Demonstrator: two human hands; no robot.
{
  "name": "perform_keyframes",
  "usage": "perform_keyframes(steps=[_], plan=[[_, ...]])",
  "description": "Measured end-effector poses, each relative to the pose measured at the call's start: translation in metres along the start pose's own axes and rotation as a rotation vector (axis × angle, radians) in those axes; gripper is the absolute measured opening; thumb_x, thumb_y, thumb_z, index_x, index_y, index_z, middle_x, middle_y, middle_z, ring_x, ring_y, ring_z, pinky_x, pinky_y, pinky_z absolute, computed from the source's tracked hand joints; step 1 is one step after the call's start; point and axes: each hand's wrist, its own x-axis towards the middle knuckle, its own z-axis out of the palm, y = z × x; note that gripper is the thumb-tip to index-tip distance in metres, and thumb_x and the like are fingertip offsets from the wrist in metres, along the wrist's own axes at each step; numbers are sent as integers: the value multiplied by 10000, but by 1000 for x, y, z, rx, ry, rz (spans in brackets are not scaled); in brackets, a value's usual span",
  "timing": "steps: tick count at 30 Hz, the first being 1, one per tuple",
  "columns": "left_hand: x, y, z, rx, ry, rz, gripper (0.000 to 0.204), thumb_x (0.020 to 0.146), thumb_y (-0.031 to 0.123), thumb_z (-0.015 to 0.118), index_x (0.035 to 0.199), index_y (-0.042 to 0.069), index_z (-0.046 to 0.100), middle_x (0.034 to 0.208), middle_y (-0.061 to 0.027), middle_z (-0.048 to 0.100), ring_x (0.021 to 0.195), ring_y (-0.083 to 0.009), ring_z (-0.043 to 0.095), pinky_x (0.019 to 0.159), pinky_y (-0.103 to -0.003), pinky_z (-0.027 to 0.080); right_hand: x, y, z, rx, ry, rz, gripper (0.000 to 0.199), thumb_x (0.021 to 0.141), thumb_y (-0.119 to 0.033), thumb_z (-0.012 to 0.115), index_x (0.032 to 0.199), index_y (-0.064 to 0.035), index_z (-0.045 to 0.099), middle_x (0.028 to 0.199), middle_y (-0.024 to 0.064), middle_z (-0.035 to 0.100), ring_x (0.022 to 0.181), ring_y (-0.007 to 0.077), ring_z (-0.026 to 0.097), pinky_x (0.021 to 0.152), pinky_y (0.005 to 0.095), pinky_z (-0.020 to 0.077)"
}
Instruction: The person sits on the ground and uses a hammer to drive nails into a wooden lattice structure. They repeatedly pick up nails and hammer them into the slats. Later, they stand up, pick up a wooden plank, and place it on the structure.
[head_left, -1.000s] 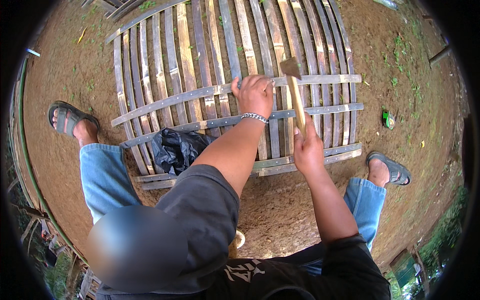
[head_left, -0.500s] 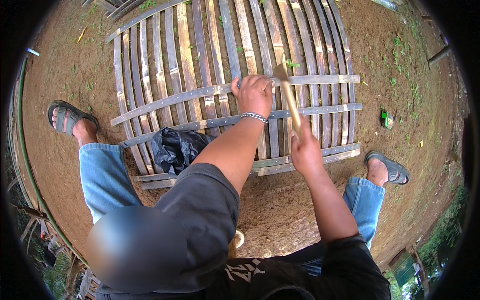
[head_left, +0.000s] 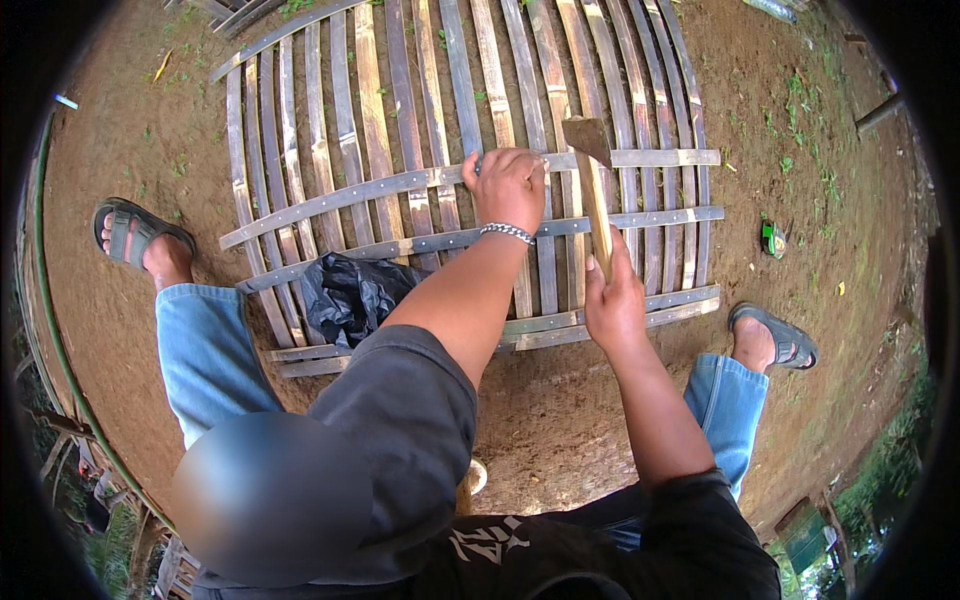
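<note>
A panel of split bamboo slats point(head_left: 374, 120), fastened with cross strips, lies on the ground before me. My left hand point(head_left: 508, 190) is closed at the upper cross strip point(head_left: 400, 182), its fingers curled down; whatever they pinch is too small or hidden to name. My right hand point(head_left: 613, 295) is wrapped round the light wooden handle of a hatchet point(head_left: 594, 185). The hatchet's flared, rusty metal head is raised above the slats, just right of my left hand. Small nail heads dot the cross strips.
A crumpled black plastic bag point(head_left: 355, 298) lies on the panel's near left part. On the dirt to the right is a small green packet point(head_left: 772, 240). My sandalled feet stand on either side of the panel. A green hose point(head_left: 55, 310) runs along the left.
The hatchet's head has shifted right and turned, with the handle tilting and my right wrist turning slightly. My left hand stays in place on the panel.
</note>
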Motion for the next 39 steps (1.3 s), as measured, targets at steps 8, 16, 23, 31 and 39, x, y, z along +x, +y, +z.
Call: perform_keyframes(steps=[8, 16, 23, 31, 39], plan=[[1, -1, -1, -50, -53, -25, 53, 843, 168, 695, 844, 144, 742, 1001, 13, 729, 1080, -189, 617, 1105, -451, 239, 3, -7, -11, -37, -126, 135, 558, 954, -92, 556, 1475, -160, 367, 1201, 290, 623, 1028, 508, 612, 847, 564, 518], [70, -20, -6, 272, -100, 20, 404, 954, 213, 530, 1343, 106, 541, 1443, -157, 494, 1446, -304, 325, 1198, -568, 134, -1, -12, -16, 23, -106, 138, 546, 969, -94, 538, 1481, -163, 362, 1256, 276, 608, 1074, 494, 608, 889, 536, 521], [77, -21, 3, 515, -308, 57, 557, 1005, 275, 434, 1516, 69, 352, 1577, -259, 286, 1517, -374, 145, 1207, -591, 81, 0, -1, 0, -36, -179, 166, 557, 965, -100, 560, 1484, -152, 366, 1230, 296, 613, 1073, 486, 617, 878, 527, 528], [81, -18, 4, 547, -307, 59, 559, 1008, 272, 424, 1527, 83, 339, 1585, -227, 296, 1523, -341, 151, 1216, -572, 73, -2, 4, 2, -18, -75, -3, 579, 949, -60, 566, 1485, -123, 357, 1222, 313, 607, 1067, 500, 616, 862, 527, 533], [80, -20, 0, 521, -304, 48, 566, 1000, 253, 420, 1531, 81, 327, 1583, -226, 298, 1520, -342, 162, 1212, -580, 93, -3, -8, -12, 51, 54, -148, 539, 952, -28, 555, 1460, -58, 380, 1263, 308, 593, 1088, 479, 631, 869, 511, 541]])
